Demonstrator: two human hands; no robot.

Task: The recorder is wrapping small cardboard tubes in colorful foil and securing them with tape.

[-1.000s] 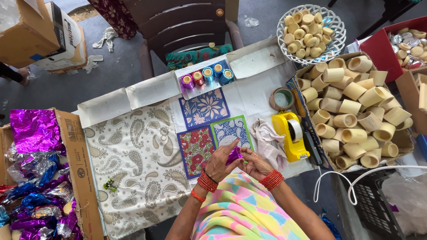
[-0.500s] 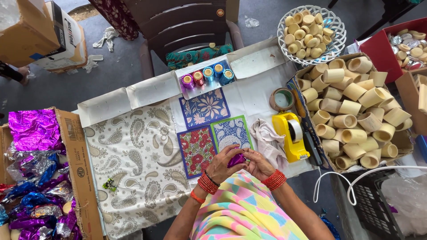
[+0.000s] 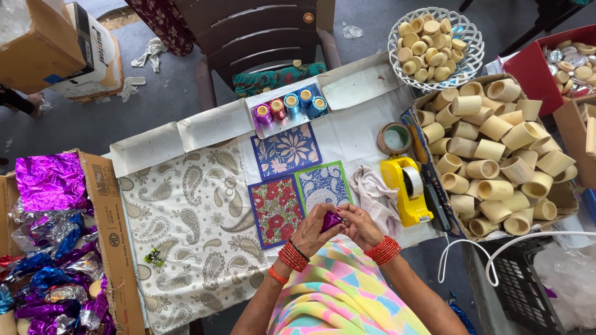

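Head view, looking down. The left hand (image 3: 312,231) and the right hand (image 3: 359,226) meet just in front of the red floral square card (image 3: 276,209), both closed around one small object wrapped in shiny purple foil (image 3: 330,220), of which only a sliver shows between the fingertips. The object sits at the near edge of the counter (image 3: 366,133), above the person's lap, just beside the card's near right corner.

Judged from its look, the purple piece is light, and its foil skin is thin, slippery and easily creased or torn; what lies under the foil cannot be seen, though it appears rigid enough to be pinched. Hold is best taken at opposite sides with fingertips, pressing lightly so the wrap does not wrinkle.

Beyond the card lies a blue floral square card (image 3: 286,151); to its right a green-bordered blue card (image 3: 322,185), then a crumpled pale cloth (image 3: 375,192) and a yellow tape dispenser (image 3: 406,189). Further right stands a cardboard box of plain tan cups (image 3: 496,152). Far left of the card, an open carton of purple and blue foil sheets (image 3: 46,248).
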